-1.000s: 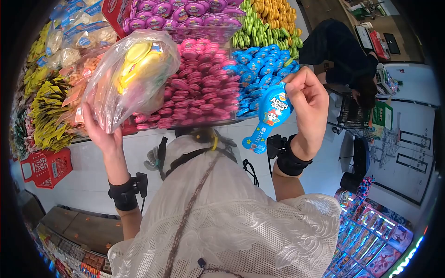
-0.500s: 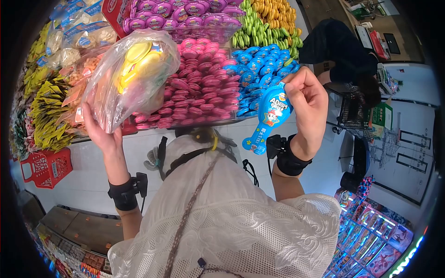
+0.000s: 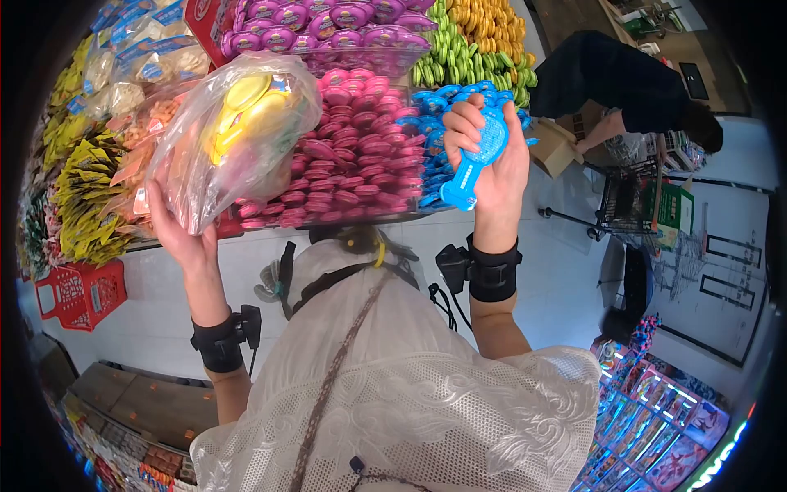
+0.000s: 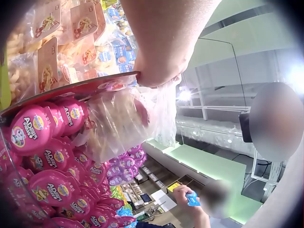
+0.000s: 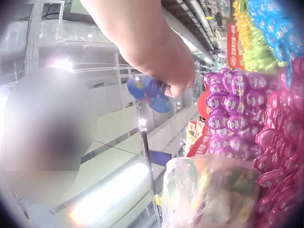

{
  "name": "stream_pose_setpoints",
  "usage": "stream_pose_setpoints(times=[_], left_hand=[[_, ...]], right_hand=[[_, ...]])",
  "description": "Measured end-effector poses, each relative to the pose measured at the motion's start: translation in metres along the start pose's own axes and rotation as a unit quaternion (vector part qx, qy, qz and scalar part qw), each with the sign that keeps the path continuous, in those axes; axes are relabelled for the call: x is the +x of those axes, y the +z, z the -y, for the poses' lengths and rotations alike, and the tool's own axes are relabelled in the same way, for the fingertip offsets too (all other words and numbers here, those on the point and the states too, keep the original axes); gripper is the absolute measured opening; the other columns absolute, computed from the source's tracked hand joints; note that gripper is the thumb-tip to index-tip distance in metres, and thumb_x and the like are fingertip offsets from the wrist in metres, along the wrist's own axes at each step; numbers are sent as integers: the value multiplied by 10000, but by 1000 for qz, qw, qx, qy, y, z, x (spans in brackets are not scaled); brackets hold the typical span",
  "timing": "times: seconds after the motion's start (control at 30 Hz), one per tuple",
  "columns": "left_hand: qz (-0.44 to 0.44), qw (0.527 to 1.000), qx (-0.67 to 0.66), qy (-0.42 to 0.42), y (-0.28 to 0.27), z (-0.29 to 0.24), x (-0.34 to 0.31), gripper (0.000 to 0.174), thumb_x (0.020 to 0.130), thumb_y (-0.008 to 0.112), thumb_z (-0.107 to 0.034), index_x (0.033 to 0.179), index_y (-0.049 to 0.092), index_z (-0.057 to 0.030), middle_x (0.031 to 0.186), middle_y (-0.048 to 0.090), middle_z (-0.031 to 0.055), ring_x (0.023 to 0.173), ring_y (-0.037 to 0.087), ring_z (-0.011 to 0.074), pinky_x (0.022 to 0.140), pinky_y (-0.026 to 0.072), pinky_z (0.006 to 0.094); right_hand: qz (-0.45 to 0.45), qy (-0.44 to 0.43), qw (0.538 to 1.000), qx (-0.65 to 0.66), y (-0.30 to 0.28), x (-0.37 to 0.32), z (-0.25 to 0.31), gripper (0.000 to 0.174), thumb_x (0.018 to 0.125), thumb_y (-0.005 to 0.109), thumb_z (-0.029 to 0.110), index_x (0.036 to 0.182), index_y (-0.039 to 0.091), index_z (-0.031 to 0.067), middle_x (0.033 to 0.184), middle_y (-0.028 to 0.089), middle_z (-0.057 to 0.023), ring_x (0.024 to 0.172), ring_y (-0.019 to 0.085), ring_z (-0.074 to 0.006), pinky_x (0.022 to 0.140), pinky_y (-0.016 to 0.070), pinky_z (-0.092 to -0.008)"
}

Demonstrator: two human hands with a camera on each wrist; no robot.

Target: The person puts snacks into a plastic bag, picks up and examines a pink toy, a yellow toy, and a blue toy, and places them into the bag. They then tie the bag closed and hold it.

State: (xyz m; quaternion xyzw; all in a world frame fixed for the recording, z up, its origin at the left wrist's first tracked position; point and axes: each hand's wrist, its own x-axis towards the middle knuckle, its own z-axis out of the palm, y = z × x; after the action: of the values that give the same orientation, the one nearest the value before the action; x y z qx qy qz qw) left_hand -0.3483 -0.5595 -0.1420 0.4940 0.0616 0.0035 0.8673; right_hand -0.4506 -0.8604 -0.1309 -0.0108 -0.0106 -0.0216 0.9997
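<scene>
My left hand (image 3: 182,234) grips a clear plastic bag (image 3: 193,180) over the front of the display. Yellow spoon-shaped snack packs (image 3: 246,94) show through the plastic, with other contents blurred beneath. In the left wrist view, that hand is curled at the top of the bag, which hangs beside pink packs (image 4: 50,190). My right hand (image 3: 506,179) holds a blue spoon-shaped snack pack (image 3: 492,141), its fingers curled over the wide round end. The narrow handle points down and left, and the printed back faces up. Behind it lie similar blue packs (image 3: 434,102) in the display.
Purple packs (image 3: 287,16), green packs (image 3: 459,61) and orange packs (image 3: 492,25) fill further compartments. Bagged snacks (image 3: 94,176) stand on the left, above a red basket (image 3: 94,291) on the floor. Another person (image 3: 611,78) bends by a cardboard box (image 3: 557,148) and a cart (image 3: 619,193).
My right hand has moved up and left and turned the blue pack from its picture side to its back, with fingers now wrapped over it. The other person has shifted right; the left hand stays put.
</scene>
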Motion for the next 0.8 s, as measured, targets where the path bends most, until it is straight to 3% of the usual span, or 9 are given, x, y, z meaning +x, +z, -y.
stream_pose_setpoints(times=[0.1,0.2,0.3,0.5,0.8], left_hand=[[-9,1000,7,-1,3,-1,-1,476,898,253,-325,1195,332,39,1177,426,176,1060,446,270,883,375,384],[1,1000,-4,-2,1,0,0,479,897,254,-326,1198,330,39,1185,418,178,1059,448,271,884,375,382],[-2,1000,-3,0,2,1,-1,482,897,255,-329,1198,328,41,1192,411,181,1060,447,274,886,375,382],[12,1000,0,-11,2,-1,-1,489,896,258,-334,1204,319,42,1199,404,183,1066,442,274,881,382,382],[8,1000,13,5,4,0,-2,495,896,253,-341,1205,320,40,1193,409,183,1059,448,277,865,394,386]], right_hand=[[-34,-16,999,0,5,-3,-7,403,833,435,338,1025,413,-16,842,431,-88,721,399,-167,600,378,-250],[-77,-22,996,-47,13,-6,-12,565,832,374,443,1156,370,-20,1091,448,-193,980,458,-293,681,452,-310],[14,45,998,-52,6,-8,-13,583,836,343,462,1177,350,-10,1237,342,-231,1128,372,-348,724,488,-366],[-56,61,992,-95,24,-14,-35,617,826,295,516,1199,331,25,1225,352,-233,1089,416,-355,694,511,-379],[-64,32,985,-154,39,-22,-47,653,820,249,545,1204,317,22,1190,387,-249,1057,448,-358,696,508,-392]])
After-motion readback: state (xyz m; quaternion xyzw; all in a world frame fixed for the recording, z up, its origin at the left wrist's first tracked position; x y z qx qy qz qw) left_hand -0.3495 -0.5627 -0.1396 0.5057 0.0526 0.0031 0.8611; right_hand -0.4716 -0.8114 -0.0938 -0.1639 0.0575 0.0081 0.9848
